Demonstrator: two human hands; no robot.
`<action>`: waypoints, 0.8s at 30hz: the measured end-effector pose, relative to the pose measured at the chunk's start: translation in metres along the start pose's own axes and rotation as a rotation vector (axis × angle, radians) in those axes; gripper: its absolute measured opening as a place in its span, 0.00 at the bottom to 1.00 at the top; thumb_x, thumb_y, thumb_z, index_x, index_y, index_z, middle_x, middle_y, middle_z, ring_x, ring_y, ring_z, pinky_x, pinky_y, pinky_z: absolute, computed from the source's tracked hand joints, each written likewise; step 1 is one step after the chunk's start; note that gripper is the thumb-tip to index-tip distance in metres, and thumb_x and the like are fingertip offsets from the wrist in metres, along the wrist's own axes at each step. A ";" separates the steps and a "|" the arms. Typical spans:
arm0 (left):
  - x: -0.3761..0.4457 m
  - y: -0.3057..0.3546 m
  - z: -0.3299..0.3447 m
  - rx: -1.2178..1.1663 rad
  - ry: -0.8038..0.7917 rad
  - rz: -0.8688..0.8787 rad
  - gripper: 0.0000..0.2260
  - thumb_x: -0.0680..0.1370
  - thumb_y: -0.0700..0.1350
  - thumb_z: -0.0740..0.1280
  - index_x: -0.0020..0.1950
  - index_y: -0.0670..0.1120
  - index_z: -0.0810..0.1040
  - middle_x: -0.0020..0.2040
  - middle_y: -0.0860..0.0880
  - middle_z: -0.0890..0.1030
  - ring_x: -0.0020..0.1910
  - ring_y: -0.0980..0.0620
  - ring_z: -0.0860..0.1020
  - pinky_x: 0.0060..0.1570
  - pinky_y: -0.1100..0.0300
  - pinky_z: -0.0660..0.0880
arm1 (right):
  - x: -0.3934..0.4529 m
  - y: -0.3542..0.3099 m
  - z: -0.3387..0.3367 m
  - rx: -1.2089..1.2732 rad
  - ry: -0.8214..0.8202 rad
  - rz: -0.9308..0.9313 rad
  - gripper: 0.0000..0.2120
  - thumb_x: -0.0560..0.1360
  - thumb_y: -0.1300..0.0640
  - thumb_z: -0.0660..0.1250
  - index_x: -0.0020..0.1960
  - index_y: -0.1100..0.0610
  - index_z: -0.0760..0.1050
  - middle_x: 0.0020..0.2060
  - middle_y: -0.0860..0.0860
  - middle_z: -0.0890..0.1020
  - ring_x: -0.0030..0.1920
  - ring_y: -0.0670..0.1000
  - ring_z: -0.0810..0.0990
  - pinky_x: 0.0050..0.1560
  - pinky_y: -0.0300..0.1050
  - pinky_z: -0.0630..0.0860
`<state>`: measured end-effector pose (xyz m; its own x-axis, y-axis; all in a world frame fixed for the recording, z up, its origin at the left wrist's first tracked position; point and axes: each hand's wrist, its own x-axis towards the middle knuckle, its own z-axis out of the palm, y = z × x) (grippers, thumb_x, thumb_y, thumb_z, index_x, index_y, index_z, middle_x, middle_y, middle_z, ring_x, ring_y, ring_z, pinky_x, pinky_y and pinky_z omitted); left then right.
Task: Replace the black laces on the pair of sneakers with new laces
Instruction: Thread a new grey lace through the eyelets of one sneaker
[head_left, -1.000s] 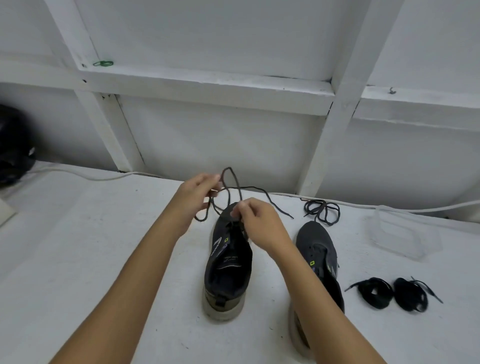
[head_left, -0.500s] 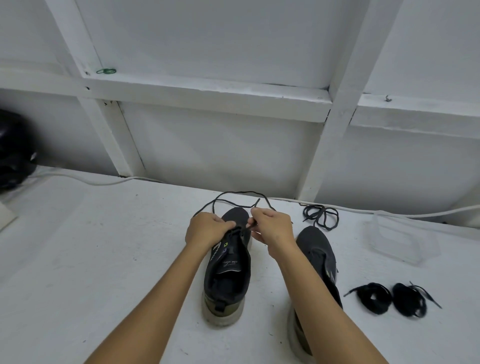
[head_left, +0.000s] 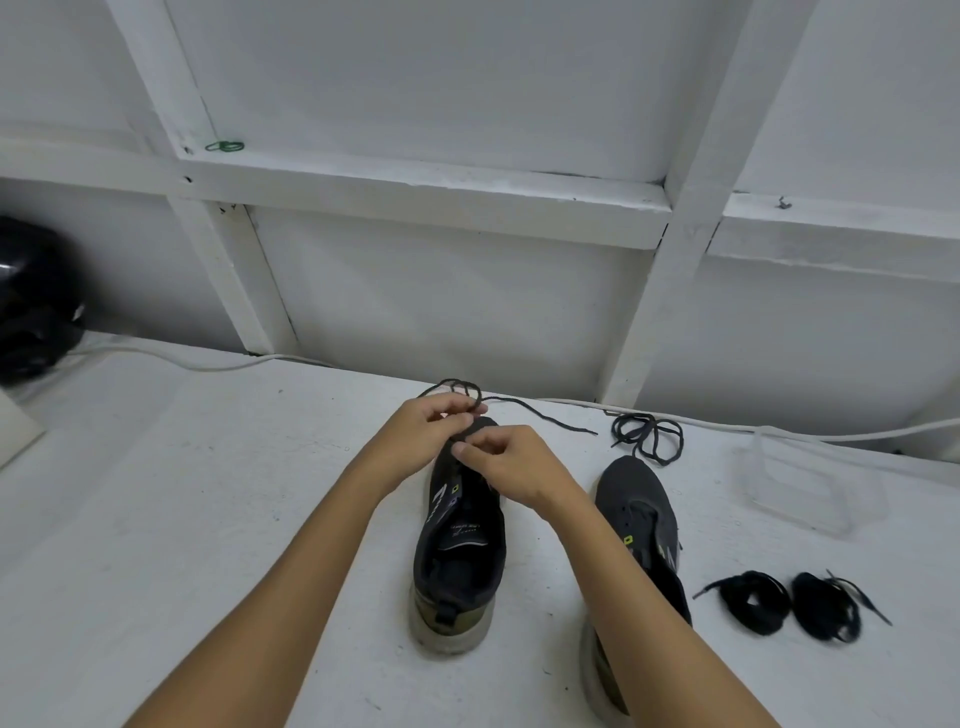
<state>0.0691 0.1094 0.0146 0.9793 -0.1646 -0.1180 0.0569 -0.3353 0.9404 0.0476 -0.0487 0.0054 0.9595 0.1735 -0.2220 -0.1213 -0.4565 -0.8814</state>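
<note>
Two dark sneakers stand toe-away on the white table. Over the toe end of the left sneaker (head_left: 460, 551) both hands work a thin black lace (head_left: 540, 414). My left hand (head_left: 423, 439) pinches loops of it above the toe. My right hand (head_left: 511, 465) pinches the lace at the upper eyelets. One free end trails right across the table. The right sneaker (head_left: 641, 514) has no lace and my right forearm partly covers it. A loose lace (head_left: 647, 436) lies beyond its toe. Two coiled black lace bundles (head_left: 756, 603) (head_left: 826, 605) lie at the right.
A clear plastic container (head_left: 800, 480) sits at the back right. A white cable (head_left: 171, 358) runs along the foot of the white framed wall. A black object (head_left: 31, 306) stands at the far left. A green rubber band (head_left: 224, 146) lies on the wall ledge.
My left hand rose from the sneaker's side to the toe, gathering the lace into loops. My right hand dropped slightly toward the eyelets. The lace's free end now trails to the right.
</note>
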 end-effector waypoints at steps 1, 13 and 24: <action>-0.001 -0.003 -0.001 0.049 -0.009 0.008 0.11 0.82 0.42 0.64 0.60 0.50 0.83 0.52 0.60 0.84 0.50 0.69 0.79 0.46 0.78 0.70 | 0.000 0.002 -0.001 0.006 0.006 0.005 0.10 0.77 0.47 0.70 0.40 0.51 0.82 0.29 0.42 0.76 0.31 0.44 0.72 0.39 0.40 0.70; -0.032 -0.028 -0.050 0.446 0.056 -0.039 0.13 0.78 0.59 0.68 0.38 0.56 0.83 0.31 0.52 0.77 0.33 0.54 0.75 0.36 0.61 0.68 | -0.006 0.001 -0.052 0.879 0.207 0.242 0.11 0.79 0.53 0.61 0.39 0.52 0.74 0.44 0.47 0.82 0.50 0.49 0.81 0.53 0.50 0.73; -0.054 -0.040 -0.063 0.289 0.289 -0.022 0.11 0.77 0.57 0.70 0.39 0.53 0.84 0.36 0.53 0.81 0.38 0.58 0.78 0.42 0.61 0.71 | -0.062 0.039 -0.095 1.160 0.902 0.216 0.07 0.79 0.54 0.60 0.42 0.51 0.72 0.30 0.48 0.79 0.38 0.49 0.81 0.46 0.46 0.72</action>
<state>0.0264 0.1905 0.0031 0.9950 0.0998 -0.0040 0.0623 -0.5896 0.8053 0.0073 -0.1601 0.0242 0.6746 -0.5897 -0.4441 0.0069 0.6066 -0.7950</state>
